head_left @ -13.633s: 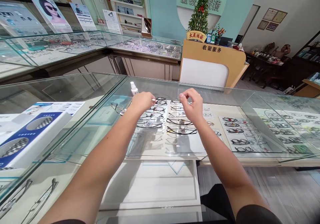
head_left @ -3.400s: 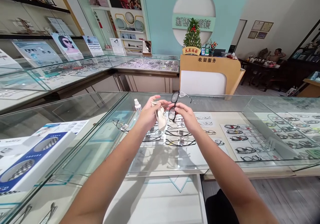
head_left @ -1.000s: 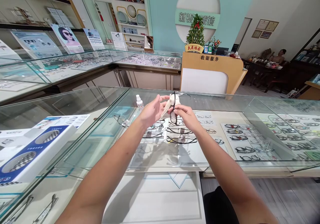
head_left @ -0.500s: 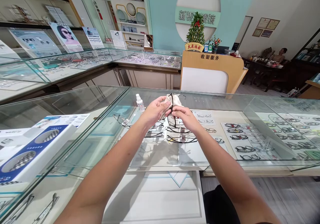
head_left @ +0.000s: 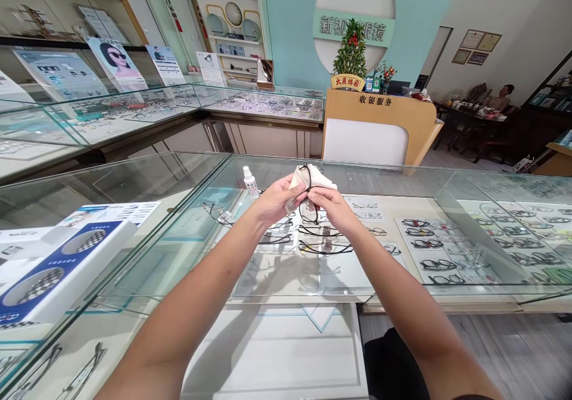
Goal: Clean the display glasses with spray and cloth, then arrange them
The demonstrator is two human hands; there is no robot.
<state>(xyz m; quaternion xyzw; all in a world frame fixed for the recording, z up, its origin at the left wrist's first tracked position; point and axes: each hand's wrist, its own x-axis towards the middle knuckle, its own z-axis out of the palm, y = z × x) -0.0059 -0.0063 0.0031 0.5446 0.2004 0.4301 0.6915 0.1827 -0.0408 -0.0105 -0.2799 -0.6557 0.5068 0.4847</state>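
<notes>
Head view, from the left: a blue-and-white box lies inside the glass counter, and a small spray bottle stands on the glass just beside the left hand. That hand pinches a pale cloth around the upper lens of the black glasses, thumb and fingers pressed together through the fabric. A second ago the fingers were spread and the cloth hung as a strip. Now it is folded over the rim with a corner sticking out to the right, so the wiping has settled on that upper lens. The glasses stand on end above the counter, between both hands. The right hand clamps the frame near the bridge, the lower lens bare. Display frames lie in rows under the glass. Beyond stands a wooden cashier desk with a plant, and a person sits far right.
</notes>
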